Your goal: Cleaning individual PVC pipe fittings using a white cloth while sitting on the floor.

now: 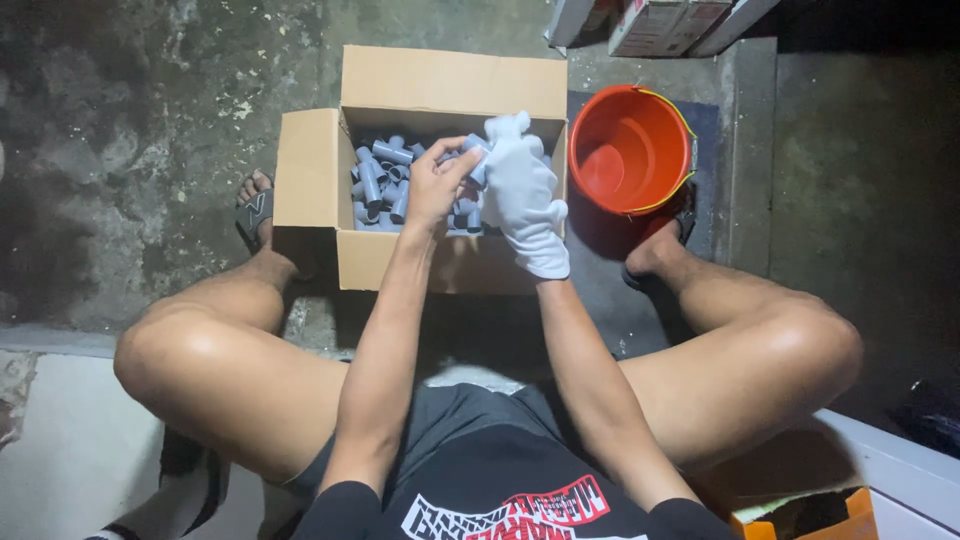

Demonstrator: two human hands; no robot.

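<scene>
Pinching a short grey pipe fitting (474, 160) between thumb and fingertips, the person's bare left hand (435, 185) is curled nearly closed around it, held just above the open cardboard box (310, 170). The right hand (522, 195), in a white cloth glove, sits right against the fitting on its far side; its fingers bend loosely over the piece, but whether they actually clasp it I cannot tell from where I stand. Both hands meet over the right half of the box.

Inside the box lies a loose heap of more grey pipe fittings (380, 180), tumbled at all angles, filling the bottom beneath the hands. The box flaps are folded outward, one up at the back, one flat to the left side.

Just beside the box on its right stands an orange bucket (628, 150) with a thin yellowish handle resting on its rim, showing nothing in it. Left of the box, a foot in a dark sandal (256, 210) rests on the rough concrete floor (130, 120); the other foot is planted near the bucket's base. The person sits low behind the box, bare knees spread to either side of it, in dark shorts and a black printed shirt. Behind the box, at the far edge, are some pale cartons (660, 20).
</scene>
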